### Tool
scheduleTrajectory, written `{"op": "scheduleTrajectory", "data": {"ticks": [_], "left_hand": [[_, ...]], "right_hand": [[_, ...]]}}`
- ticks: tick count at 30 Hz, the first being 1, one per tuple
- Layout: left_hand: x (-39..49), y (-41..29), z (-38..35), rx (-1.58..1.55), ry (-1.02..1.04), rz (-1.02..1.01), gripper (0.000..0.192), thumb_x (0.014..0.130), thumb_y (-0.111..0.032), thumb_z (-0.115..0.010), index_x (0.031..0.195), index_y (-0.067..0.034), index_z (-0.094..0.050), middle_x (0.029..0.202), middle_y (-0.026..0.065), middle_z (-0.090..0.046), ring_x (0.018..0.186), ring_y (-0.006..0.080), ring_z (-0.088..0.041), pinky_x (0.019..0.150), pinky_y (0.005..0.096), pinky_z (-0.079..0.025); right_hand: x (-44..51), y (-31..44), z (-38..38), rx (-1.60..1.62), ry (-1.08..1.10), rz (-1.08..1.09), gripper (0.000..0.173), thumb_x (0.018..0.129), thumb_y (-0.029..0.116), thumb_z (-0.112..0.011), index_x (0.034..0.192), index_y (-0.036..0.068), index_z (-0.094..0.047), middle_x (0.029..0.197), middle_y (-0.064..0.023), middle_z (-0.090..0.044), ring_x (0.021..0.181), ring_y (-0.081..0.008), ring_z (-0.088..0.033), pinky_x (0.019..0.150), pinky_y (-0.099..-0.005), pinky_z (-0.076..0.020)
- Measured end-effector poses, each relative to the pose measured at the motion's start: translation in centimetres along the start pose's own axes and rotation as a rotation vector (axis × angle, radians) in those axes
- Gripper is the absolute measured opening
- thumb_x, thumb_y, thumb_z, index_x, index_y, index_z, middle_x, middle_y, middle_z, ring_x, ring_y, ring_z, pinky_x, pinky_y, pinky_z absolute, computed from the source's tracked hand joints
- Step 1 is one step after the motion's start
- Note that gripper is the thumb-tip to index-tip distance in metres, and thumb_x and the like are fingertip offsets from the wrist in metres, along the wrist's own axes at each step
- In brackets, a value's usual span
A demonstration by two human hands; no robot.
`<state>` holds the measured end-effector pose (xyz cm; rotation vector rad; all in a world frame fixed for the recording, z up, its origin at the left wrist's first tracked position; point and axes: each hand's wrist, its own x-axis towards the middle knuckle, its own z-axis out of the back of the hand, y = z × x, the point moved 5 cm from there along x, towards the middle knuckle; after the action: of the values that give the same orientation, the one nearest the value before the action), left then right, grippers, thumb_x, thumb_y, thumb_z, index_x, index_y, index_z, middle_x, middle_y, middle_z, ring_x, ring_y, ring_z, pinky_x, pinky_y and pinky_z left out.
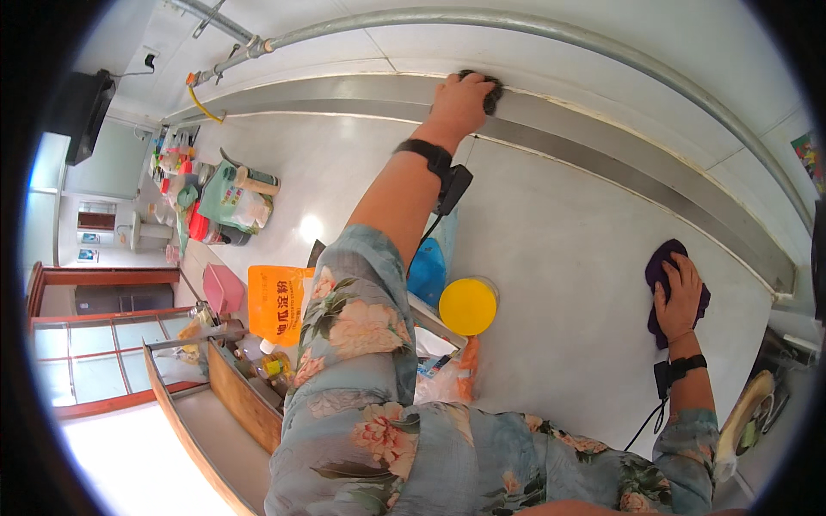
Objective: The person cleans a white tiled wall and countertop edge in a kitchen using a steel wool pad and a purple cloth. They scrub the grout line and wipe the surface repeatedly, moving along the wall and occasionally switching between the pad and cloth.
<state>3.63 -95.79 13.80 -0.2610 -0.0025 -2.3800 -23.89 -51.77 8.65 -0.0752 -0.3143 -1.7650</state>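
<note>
My left hand [457,106] reaches far across the countertop. Its fingers are closed over a dark scouring pad [493,95], pressed on the stainless steel strip [581,138] where the counter meets the wall. Toward the right side, my right hand [679,298] lies on a dark purple cloth [658,271], fingers bent over it, flat on the pale countertop [555,258]. A jar with a yellow lid [468,306] stands between my arms, beside a blue item [427,266] partly hidden by my left arm.
An orange starch pouch [276,300], a pink basket [222,288] and a green bag [222,197] with several bottles stand at the left. An open wooden drawer [242,393] juts out lower left. A metal pipe [452,19] runs along the wall, with a yellow hose [205,106].
</note>
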Motion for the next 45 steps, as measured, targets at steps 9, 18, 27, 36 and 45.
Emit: {"op": "scheduleTrajectory", "data": {"ticks": [9, 18, 27, 36, 45], "left_hand": [[-1.6, 12.4, 0.6, 0.267, 0.101, 0.319, 0.045, 0.091, -0.014, -0.056, 0.135, -0.025, -0.06, 0.146, -0.0041, -0.053, 0.127, 0.0306, -0.054, 0.101, 0.0488, -0.048], [-1.8, 29.9, -1.2, 0.209, 0.134, 0.732, 0.058, 0.092, -0.02, -0.052, 0.149, -0.03, -0.047, 0.161, -0.0091, -0.035, 0.142, 0.0364, -0.038, 0.111, 0.0546, -0.039], [0.0, 26.1, -0.7, 0.15, 0.129, 0.376, 0.05, 0.087, -0.015, -0.053, 0.135, -0.024, -0.063, 0.144, -0.0016, -0.056, 0.127, 0.0373, -0.055, 0.107, 0.0459, -0.048], [1.1, 4.3, -0.3, 0.02, 0.052, 0.026, 0.051, 0.078, -0.007, -0.062, 0.127, -0.019, -0.068, 0.134, 0.0025, -0.062, 0.115, 0.0362, -0.059, 0.1, 0.0454, -0.051], [0.2, 0.7, -0.6, 0.039, -0.015, -0.112, 0.056, 0.079, -0.006, -0.064, 0.132, -0.022, -0.064, 0.14, 0.0009, -0.058, 0.117, 0.0376, -0.058, 0.098, 0.0487, -0.051]], "right_hand": [[-0.1, -0.2, -0.4, -0.002, 0.049, 0.004, 0.039, 0.085, 0.016, -0.063, 0.122, 0.005, -0.062, 0.142, -0.0139, -0.052, 0.136, -0.0379, -0.043, 0.113, -0.0508, -0.0324], [0.2, -0.3, -0.3, -0.023, 0.061, 0.015, 0.038, 0.086, 0.02, -0.06, 0.12, 0.004, -0.062, 0.14, -0.0158, -0.053, 0.132, -0.0399, -0.046, 0.112, -0.0503, -0.0337], [0.4, 0.0, -0.4, -0.041, 0.027, 0.025, 0.037, 0.087, 0.02, -0.06, 0.12, 0.004, -0.061, 0.14, -0.0159, -0.052, 0.133, -0.0398, -0.046, 0.111, -0.0513, -0.0338], [0.4, -0.1, -0.5, 0.007, 0.001, -0.011, 0.035, 0.087, 0.017, -0.063, 0.119, 0.004, -0.062, 0.141, -0.0143, -0.053, 0.135, -0.0383, -0.045, 0.112, -0.0504, -0.0336], [0.4, -0.1, -0.5, 0.027, 0.014, -0.005, 0.036, 0.086, 0.016, -0.063, 0.121, 0.005, -0.063, 0.141, -0.0127, -0.053, 0.135, -0.0377, -0.045, 0.112, -0.0492, -0.034]]}}
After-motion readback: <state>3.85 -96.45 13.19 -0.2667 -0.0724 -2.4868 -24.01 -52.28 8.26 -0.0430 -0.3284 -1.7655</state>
